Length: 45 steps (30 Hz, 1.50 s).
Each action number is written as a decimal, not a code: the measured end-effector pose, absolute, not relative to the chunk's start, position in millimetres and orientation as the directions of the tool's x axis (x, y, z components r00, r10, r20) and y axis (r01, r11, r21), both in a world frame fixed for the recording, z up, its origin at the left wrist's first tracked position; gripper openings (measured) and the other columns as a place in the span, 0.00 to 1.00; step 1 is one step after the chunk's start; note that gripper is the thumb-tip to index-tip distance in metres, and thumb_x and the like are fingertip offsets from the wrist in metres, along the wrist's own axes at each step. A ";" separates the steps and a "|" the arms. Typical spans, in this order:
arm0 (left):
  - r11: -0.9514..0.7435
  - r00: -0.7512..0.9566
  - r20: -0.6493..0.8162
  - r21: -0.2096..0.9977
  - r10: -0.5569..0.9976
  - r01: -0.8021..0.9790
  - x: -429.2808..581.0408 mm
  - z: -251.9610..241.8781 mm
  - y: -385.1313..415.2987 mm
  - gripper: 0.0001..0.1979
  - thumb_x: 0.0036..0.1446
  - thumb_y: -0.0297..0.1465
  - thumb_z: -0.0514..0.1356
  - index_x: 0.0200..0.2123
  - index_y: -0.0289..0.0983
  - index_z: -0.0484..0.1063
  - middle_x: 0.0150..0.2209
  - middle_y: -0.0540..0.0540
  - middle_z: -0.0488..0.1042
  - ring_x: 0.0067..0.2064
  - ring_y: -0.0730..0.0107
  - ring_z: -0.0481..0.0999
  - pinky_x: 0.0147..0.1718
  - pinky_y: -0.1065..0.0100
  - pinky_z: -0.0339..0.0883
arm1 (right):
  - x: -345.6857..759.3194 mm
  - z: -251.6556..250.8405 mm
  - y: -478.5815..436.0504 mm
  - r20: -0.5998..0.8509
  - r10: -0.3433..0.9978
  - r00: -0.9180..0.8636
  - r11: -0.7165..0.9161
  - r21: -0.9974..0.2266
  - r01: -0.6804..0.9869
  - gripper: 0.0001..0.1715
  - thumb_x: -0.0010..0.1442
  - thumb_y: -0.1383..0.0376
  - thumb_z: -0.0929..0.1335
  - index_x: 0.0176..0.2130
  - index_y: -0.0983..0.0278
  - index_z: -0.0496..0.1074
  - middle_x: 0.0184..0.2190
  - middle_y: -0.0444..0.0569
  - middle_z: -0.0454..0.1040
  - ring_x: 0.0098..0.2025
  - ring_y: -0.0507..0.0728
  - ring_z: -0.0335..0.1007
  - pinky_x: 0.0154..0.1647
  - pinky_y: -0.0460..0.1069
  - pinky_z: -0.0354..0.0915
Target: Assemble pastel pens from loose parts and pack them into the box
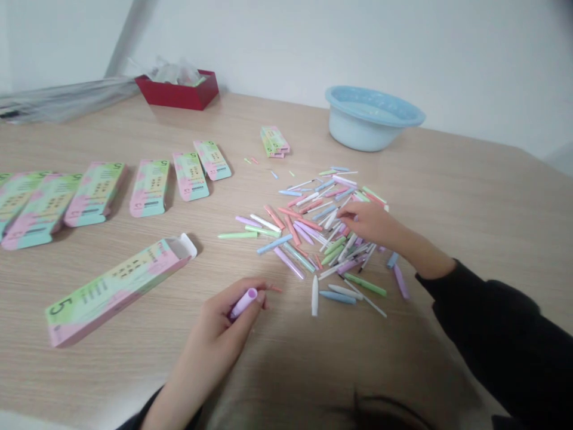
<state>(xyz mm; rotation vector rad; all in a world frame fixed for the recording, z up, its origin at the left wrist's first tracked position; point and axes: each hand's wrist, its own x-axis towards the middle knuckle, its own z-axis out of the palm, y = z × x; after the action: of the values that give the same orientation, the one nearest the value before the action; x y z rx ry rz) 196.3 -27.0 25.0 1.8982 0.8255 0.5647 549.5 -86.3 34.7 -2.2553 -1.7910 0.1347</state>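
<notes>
A purple pen barrel with its open end up is held in my left hand, near the front of the table. My right hand reaches over the heap of pen parts, its fingertips closed at the heap's right side; what they pinch, if anything, is too small to name. The heap mixes purple, green, blue, red and white barrels, caps and thin refills. Below it lie a white piece and a blue piece. An open pastel box lies left of my left hand, its end flap toward the heap.
Several pastel boxes lie in a row at the left. Two or more small boxes are stacked behind the heap. A blue basin stands at the back right, and a red tray with clear plastic at the back left.
</notes>
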 end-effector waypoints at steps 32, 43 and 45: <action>-0.776 0.854 -0.061 0.387 0.517 0.498 213.8 12.0 43.5 0.15 0.62 0.30 0.56 0.49 0.39 0.78 0.41 0.40 0.84 0.38 0.56 0.83 0.36 0.64 0.71 | 488.8 65.2 -112.0 0.133 0.989 0.058 -0.006 -0.363 0.932 0.26 0.66 0.69 0.60 0.58 0.63 0.75 0.44 0.54 0.82 0.45 0.61 0.79 0.47 0.54 0.72; -0.640 0.844 0.050 0.675 0.534 0.365 219.7 18.1 35.7 0.12 0.67 0.34 0.53 0.39 0.37 0.75 0.39 0.43 0.79 0.41 0.59 0.77 0.44 0.63 0.69 | 463.7 61.3 -161.5 0.237 0.956 0.175 -0.038 -0.490 0.871 0.19 0.64 0.70 0.62 0.43 0.62 0.81 0.35 0.52 0.80 0.37 0.60 0.77 0.41 0.54 0.72; -0.525 0.876 0.036 0.812 0.481 0.255 223.7 26.2 23.6 0.11 0.67 0.35 0.54 0.35 0.38 0.73 0.36 0.47 0.76 0.39 0.62 0.75 0.43 0.64 0.69 | 451.3 69.1 -165.0 0.250 0.943 0.218 -0.044 -0.557 0.829 0.17 0.64 0.69 0.63 0.43 0.60 0.81 0.32 0.50 0.79 0.34 0.58 0.75 0.37 0.52 0.71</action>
<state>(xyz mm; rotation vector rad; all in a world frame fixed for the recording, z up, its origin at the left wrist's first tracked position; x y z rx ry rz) 223.7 23.6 26.2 2.1466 0.5297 0.3204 451.3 -165.0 69.1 -1.8937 -1.6345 0.2436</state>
